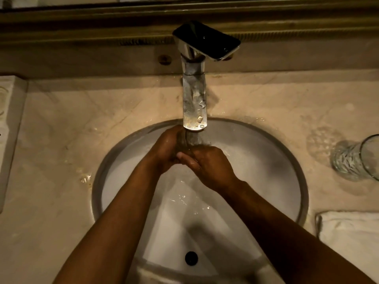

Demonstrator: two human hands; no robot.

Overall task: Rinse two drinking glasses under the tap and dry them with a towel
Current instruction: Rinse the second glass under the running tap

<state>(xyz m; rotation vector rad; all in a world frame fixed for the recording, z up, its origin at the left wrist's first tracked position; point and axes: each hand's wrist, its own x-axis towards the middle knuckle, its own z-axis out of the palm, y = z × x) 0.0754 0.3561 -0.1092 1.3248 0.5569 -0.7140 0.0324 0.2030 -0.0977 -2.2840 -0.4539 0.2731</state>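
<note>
Under the chrome tap's spout [194,103], over the sink, both my hands hold one clear drinking glass [198,139]. My left hand [164,149] curls round its left side. From the right, my right hand [209,163] wraps its lower part, and the two hands touch. Most of that glass is hidden by my fingers and the spout's tip. Water shines on the basin below my hands. A second patterned glass [354,158] stands on the counter at the right edge, apart from both hands. A folded white towel [348,230] lies on the counter at the lower right.
The round white basin [287,160] is set into a wet beige marble counter [61,140], with a dark drain hole [191,258] near the front. The tap's black lever [207,41] points right. A mirror frame runs along the back wall.
</note>
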